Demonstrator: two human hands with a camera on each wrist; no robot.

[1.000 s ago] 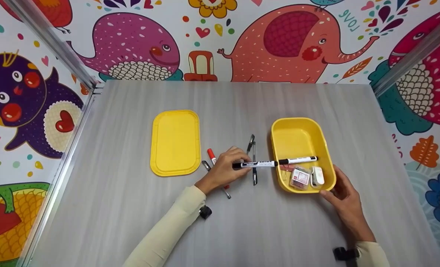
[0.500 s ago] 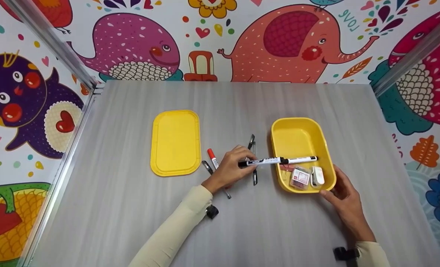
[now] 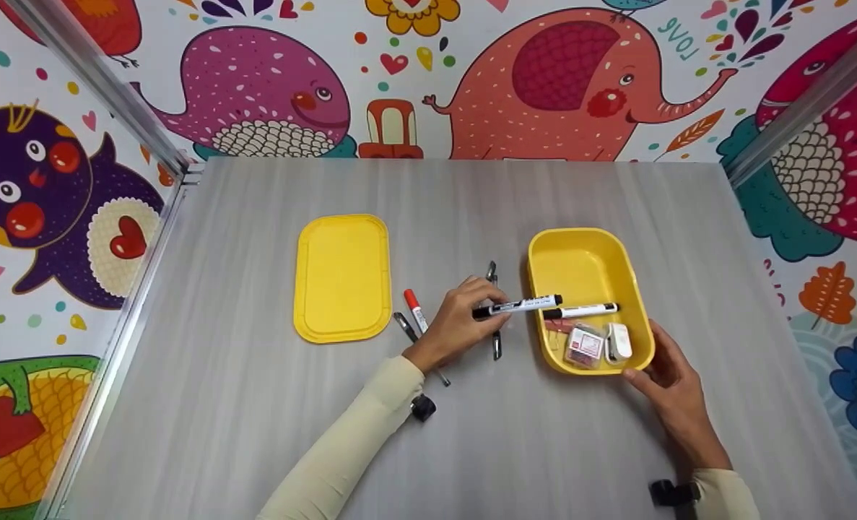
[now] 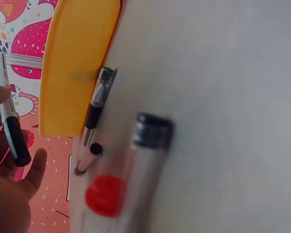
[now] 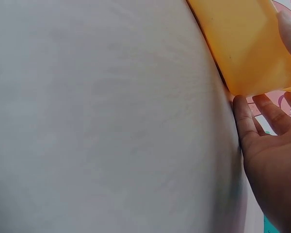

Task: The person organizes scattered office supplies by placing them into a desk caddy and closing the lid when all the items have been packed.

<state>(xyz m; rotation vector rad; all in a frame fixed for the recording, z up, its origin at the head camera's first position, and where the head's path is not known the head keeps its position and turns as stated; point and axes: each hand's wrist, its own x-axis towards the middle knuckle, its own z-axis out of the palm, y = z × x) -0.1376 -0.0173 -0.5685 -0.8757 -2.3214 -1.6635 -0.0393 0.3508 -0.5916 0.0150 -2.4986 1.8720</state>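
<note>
My left hand (image 3: 460,318) pinches a white whiteboard marker (image 3: 529,305) with a black cap, held above the table with its far end over the left rim of a yellow box (image 3: 576,263). In the left wrist view the marker (image 4: 8,104) sits between thumb and fingers. My right hand (image 3: 673,397) holds the box at its near right corner, thumb at the rim and fingers against the outer wall (image 5: 254,53). Inside the box lie another black-capped marker (image 3: 590,311), a small clear case with a white label (image 3: 585,345) and a small white object (image 3: 618,341).
A yellow lid (image 3: 343,278) lies flat to the left. Between lid and box are a red-capped marker (image 3: 412,302), a pen (image 3: 402,323) partly hidden under my left hand, and black pens (image 3: 497,347). Patterned walls (image 3: 276,94) border the table.
My left hand has moved right with the marker, whose far end has swung upward and now reaches over the box rim. The right hand and box have stayed put.
</note>
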